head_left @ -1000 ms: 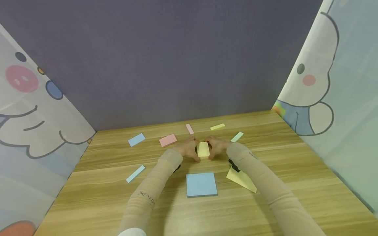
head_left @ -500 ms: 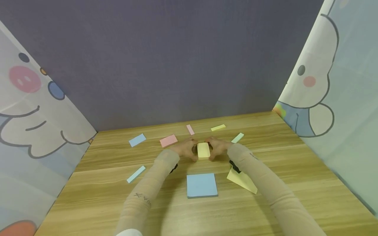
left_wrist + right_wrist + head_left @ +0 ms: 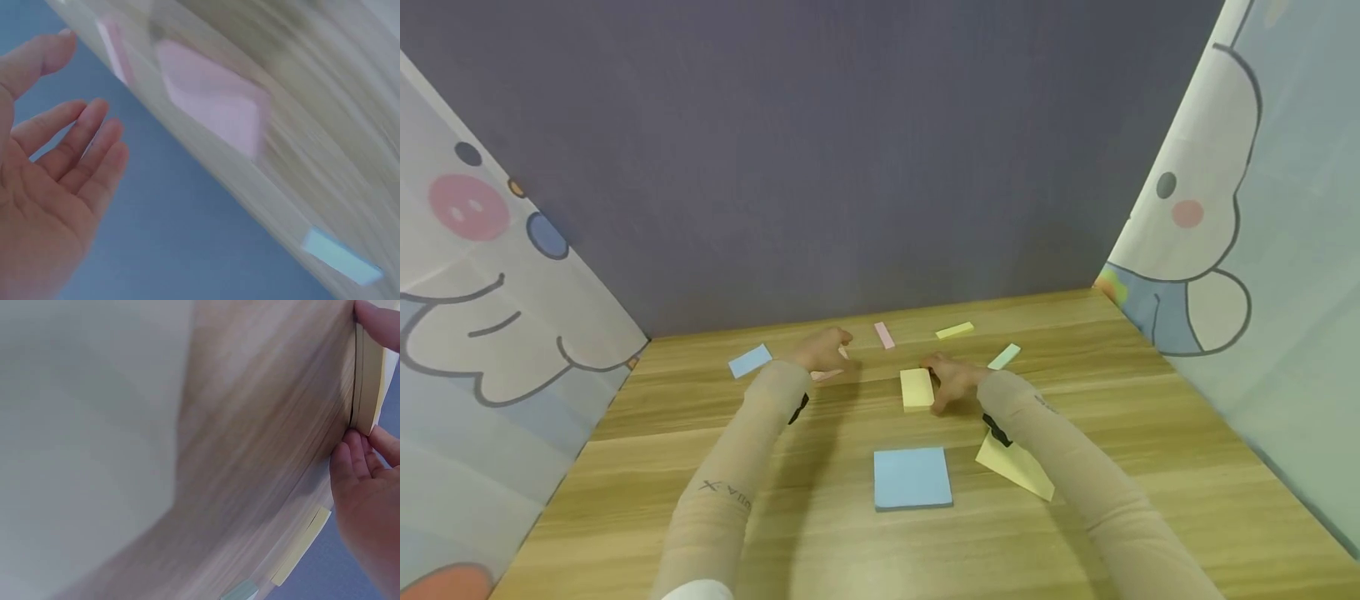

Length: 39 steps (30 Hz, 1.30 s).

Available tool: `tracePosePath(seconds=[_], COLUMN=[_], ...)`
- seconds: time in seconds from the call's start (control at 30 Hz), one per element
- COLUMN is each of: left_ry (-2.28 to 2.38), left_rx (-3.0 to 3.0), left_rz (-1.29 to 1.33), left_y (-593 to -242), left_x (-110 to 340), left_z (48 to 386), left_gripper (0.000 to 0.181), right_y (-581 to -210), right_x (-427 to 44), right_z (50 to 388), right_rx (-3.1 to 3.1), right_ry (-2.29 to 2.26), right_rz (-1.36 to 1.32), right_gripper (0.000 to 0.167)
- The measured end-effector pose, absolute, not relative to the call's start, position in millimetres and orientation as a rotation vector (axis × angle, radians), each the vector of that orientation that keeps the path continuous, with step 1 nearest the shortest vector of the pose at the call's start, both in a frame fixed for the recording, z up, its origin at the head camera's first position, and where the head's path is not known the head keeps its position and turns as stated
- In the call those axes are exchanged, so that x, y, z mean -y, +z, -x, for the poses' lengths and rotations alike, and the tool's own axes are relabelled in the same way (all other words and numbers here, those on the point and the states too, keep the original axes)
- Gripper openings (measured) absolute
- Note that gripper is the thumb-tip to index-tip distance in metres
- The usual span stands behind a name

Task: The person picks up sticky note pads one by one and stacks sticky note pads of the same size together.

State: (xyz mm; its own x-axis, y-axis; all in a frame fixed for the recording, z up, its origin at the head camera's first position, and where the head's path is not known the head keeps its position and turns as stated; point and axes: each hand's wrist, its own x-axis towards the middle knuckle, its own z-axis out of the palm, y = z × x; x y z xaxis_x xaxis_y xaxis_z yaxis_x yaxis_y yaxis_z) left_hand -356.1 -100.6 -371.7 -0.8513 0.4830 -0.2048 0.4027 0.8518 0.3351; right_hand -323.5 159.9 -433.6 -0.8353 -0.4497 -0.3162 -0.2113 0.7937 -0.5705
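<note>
My right hand (image 3: 953, 380) holds a small pale yellow sticky-note pad (image 3: 917, 389) lying on the table. In the right wrist view its thumb is at one end of the pad (image 3: 369, 378) and its fingers at the other. My left hand (image 3: 820, 350) hovers over a pink sticky-note pad (image 3: 826, 376) and partly hides it in the head view. The left wrist view has this hand (image 3: 50, 187) with fingers loosely spread and nothing in them, apart from the pink pad (image 3: 212, 97).
A large blue pad (image 3: 912, 478) lies in front, a large yellow one (image 3: 1017, 468) partly under the right forearm. Around them lie a blue pad (image 3: 750, 361) and narrow pink (image 3: 884, 335), yellow (image 3: 954, 331) and green (image 3: 1004, 356) strips. A dark wall (image 3: 865, 167) stands behind.
My left hand has let go of the small yellow pad and moved left to the pink pad. The right hand stays at the yellow pad. A pale blue strip at left is now hidden.
</note>
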Motion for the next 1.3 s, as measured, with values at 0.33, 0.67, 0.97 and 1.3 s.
tracePosePath(seconds=[0.33, 0.67, 0.97, 1.3], left_ry=[0.367, 0.403, 0.484, 0.458], left_rx=[-2.782, -2.796, -2.817, -2.824], left_rz=[-0.319, -0.240, -0.256, -0.328], left_y=[-386.1, -407.0, -413.7, -420.7], left_x=[146.5, 152.8, 153.2, 159.1], left_z=[368.1, 364.6, 364.6, 367.1], left_gripper=[0.076, 0.055, 0.059, 0.056], right_y=[-429.7, -428.4, -430.2, -434.1], right_x=[-151.6, -154.4, -157.6, -160.5], right_z=[320.0, 318.0, 319.7, 319.5], right_rx=[-2.514, -2.506, -2.532, -2.491], right_ry=[-0.766, -0.786, -0.783, -0.823], right_rz=[0.462, 0.444, 0.460, 0.421], right_gripper=[0.095, 0.094, 0.092, 0.093])
